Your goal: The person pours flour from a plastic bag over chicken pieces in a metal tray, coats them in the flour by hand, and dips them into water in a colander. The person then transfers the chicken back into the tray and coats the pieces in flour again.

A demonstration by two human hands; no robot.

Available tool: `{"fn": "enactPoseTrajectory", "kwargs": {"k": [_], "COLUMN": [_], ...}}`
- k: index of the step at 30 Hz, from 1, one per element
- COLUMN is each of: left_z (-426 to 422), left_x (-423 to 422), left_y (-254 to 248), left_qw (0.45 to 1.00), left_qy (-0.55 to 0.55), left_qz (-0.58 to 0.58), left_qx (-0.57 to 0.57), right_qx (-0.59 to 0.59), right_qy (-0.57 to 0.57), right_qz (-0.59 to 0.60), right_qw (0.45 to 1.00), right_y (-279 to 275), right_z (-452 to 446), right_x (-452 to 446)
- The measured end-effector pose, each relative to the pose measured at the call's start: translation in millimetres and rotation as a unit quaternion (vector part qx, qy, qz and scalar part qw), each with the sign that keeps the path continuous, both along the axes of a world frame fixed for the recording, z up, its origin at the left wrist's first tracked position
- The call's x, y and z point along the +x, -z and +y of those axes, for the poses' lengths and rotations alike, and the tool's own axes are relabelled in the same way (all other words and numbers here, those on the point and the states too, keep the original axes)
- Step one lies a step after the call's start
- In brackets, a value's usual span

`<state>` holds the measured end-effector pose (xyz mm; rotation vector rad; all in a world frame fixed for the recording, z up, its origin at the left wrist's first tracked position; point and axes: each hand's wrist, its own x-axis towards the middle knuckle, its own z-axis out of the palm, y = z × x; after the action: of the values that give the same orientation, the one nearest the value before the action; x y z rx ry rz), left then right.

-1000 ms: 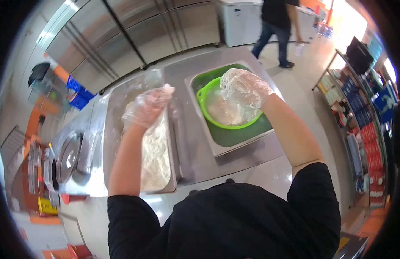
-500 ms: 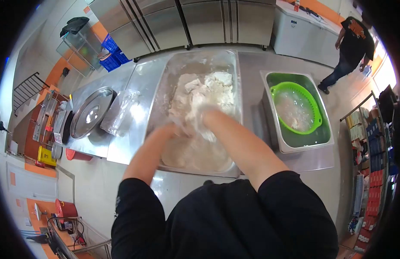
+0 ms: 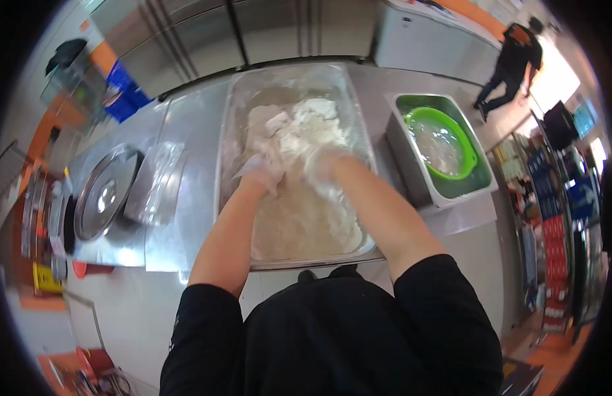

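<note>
Both of my hands wear loose clear plastic gloves and are inside a large metal tray [image 3: 230,142] of pale, flour-like powder [image 3: 299,228]. My left hand [image 3: 262,171] touches the left side of a heap of powder-coated white pieces [image 3: 312,125]. My right hand [image 3: 325,166] is at the near right side of the same heap, apart from the left. Motion blur and powder hide the fingers of both hands, so whether they grip anything does not show. What the coated pieces are cannot be made out.
Right of the tray, a deep metal pan [image 3: 439,204] holds a green colander [image 3: 474,158] with pale wet contents. At left lie a plastic bag [image 3: 157,188] and a round metal tray [image 3: 108,195]. A person [image 3: 514,66] in dark clothes is at the far right.
My hands have moved apart, with the left now left of the heap. The view has shifted, and the person at the far right has walked farther away.
</note>
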<state>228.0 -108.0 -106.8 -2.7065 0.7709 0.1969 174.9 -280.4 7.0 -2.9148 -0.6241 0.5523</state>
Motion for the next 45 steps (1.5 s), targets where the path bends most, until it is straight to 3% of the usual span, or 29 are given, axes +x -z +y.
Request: {"fn": "enactPoseTrajectory", "kwargs": {"k": [1,2,3,4,7,10,11,13,14,16,19,20,22,25,29,31,32,34,35,36,38,40,43,45], "left_z": [0.6,-0.4,0.0,3.4,11.4,18.8,20.3,12.8,14.4,23.4,47.5,54.8,52.8,35.9,14.1,25.8,34.0,51.8,53.7,44.7,24.6,40.7,33.8,21.0], "left_x": [-0.4,-0.5,-1.0,0.0,3.4,1.9,-0.9,-2.0,-0.9,10.6,46.0,55.8,53.8,24.3,6.9,13.7,20.8,41.7,49.5,42.8,14.8,39.7,46.0,38.7], "left_y": [12.4,19.1,21.3,21.4,8.0,-8.2,-10.9,-15.8,-18.9,-10.0,31.7,37.5,15.5,-57.2,-84.2,-41.1,-17.0,9.9,13.3,-7.3,-67.3,-46.2,-60.9,-65.4], "left_qw": [1.000,0.999,0.997,0.994,0.986,0.972,0.965,0.927,0.894,0.847,0.783,0.763,0.776,0.846,0.941,0.945,0.946,0.892,0.856,0.924,0.992,0.985,0.973,0.974], "left_qy": [-0.009,-0.018,-0.004,0.008,-0.016,-0.009,0.002,-0.138,-0.214,-0.224,-0.182,-0.157,-0.209,-0.225,-0.148,-0.112,-0.091,-0.148,-0.175,-0.098,0.055,0.025,-0.011,-0.029], "left_qz": [-0.003,-0.007,-0.017,-0.028,-0.044,-0.072,-0.084,0.001,0.038,0.103,0.213,0.251,0.237,0.182,0.151,0.090,0.059,0.128,0.163,0.120,0.025,0.031,0.025,0.021], "left_qx": [-0.023,-0.047,-0.075,-0.101,-0.160,-0.224,-0.248,-0.349,-0.392,-0.472,-0.555,-0.574,-0.546,-0.448,-0.264,-0.292,-0.306,-0.407,-0.457,-0.350,-0.112,-0.169,-0.230,-0.222], "right_qx": [-0.011,-0.081,0.036,0.155,0.054,-0.056,0.021,0.182,0.180,0.172,0.104,0.124,0.162,0.148,-0.007,-0.053,-0.021,0.040,0.012,-0.017,-0.029,0.008,-0.074,0.153], "right_qy": [0.017,0.001,0.153,0.296,0.166,-0.134,-0.086,0.008,0.020,0.040,0.064,0.068,0.079,0.070,-0.004,-0.011,-0.021,-0.040,-0.034,-0.030,-0.007,0.038,-0.046,0.176], "right_qz": [-0.003,-0.019,-0.007,-0.002,0.018,0.022,-0.085,-0.287,-0.258,-0.202,-0.031,-0.048,-0.080,-0.017,-0.037,-0.040,-0.034,-0.026,-0.029,-0.029,-0.018,-0.014,-0.066,-0.042], "right_qw": [1.000,0.997,0.988,0.943,0.985,0.989,0.992,0.941,0.949,0.963,0.992,0.989,0.980,0.986,0.999,0.998,0.999,0.998,0.999,0.999,0.999,0.999,0.994,0.972], "right_y": [4.9,51.5,93.8,120.9,108.7,46.1,63.7,101.7,105.8,57.1,22.6,29.9,50.7,50.5,76.0,79.5,72.4,47.9,35.7,25.9,24.0,25.2,-16.2,-25.6], "right_z": [6.5,5.8,13.3,16.6,4.4,-15.8,-20.8,-18.2,-17.6,-20.8,-22.3,-22.7,-22.3,-24.6,-17.3,-14.2,-16.7,-26.5,-29.9,-32.6,-33.1,-32.4,-21.5,21.2], "right_x": [-4.1,11.4,26.8,38.5,52.7,52.7,60.2,69.7,70.2,50.7,44.2,51.1,61.9,65.5,48.5,48.5,50.1,52.6,53.2,51.3,52.5,65.3,59.4,41.3]}}
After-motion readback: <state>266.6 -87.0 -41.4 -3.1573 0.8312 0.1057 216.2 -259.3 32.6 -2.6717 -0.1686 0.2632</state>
